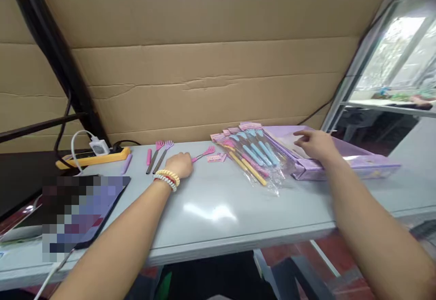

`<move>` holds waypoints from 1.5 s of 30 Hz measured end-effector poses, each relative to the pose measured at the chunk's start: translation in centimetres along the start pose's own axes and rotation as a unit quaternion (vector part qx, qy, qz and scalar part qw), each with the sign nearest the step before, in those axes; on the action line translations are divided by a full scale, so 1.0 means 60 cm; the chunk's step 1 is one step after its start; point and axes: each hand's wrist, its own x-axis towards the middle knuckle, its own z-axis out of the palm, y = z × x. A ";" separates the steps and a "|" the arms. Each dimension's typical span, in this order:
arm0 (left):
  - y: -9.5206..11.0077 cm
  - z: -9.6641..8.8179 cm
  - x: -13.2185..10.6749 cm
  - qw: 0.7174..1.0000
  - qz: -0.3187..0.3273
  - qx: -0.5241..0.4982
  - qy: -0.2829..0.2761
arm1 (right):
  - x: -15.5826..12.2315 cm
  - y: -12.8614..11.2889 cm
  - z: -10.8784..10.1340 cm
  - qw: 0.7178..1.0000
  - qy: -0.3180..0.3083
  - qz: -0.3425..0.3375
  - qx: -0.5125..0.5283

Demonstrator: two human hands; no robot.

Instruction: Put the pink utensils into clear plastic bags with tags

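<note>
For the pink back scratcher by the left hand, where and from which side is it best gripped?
Probably at the thin shaft of the pink back scratcher, pinched from above: it lies flat on the table, claw end pointing right, with the left hand already at its handle end.

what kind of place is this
Probably a small packing workstation: a grey table backed by brown cardboard sheets, a fanned stack of clear-bagged pastel back scratchers, and a lilac box under the right hand.

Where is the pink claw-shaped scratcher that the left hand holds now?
In the head view, the pink scratcher lies on the grey table left of centre, its handle in the left hand, its claw pointing toward the packaged scratchers.
</note>
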 end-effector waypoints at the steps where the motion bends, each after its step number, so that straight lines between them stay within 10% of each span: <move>1: 0.000 0.000 0.000 1.000 0.000 -0.001 -0.001 | -0.001 -0.004 -0.002 1.000 -0.018 0.002 0.004; 10: -0.001 -0.001 0.003 1.000 -0.006 -0.009 -0.008 | -0.004 -0.005 -0.002 0.974 0.032 0.088 0.208; 15: 0.000 -0.001 0.004 1.000 -0.004 -0.014 -0.008 | -0.003 -0.013 -0.010 0.806 0.204 0.086 0.550; 19: 0.000 -0.005 0.003 1.000 -0.009 -0.020 -0.013 | -0.014 -0.037 -0.021 0.704 0.159 0.009 0.692; 24: 0.001 -0.008 -0.001 0.999 -0.007 -0.034 -0.012 | -0.033 -0.104 -0.037 0.704 0.110 0.006 0.702; 33: -0.003 -0.002 0.003 0.997 -0.007 -0.075 -0.010 | -0.070 -0.287 -0.060 0.656 -0.060 -0.195 0.726; 40: -0.019 0.006 0.023 0.980 -0.117 -0.149 0.062 | -0.117 -0.300 0.082 0.795 -0.306 -0.153 0.501; 45: -0.021 -0.008 0.016 0.942 -0.171 -0.234 0.172 | -0.124 -0.300 0.095 0.821 -0.383 -0.251 0.341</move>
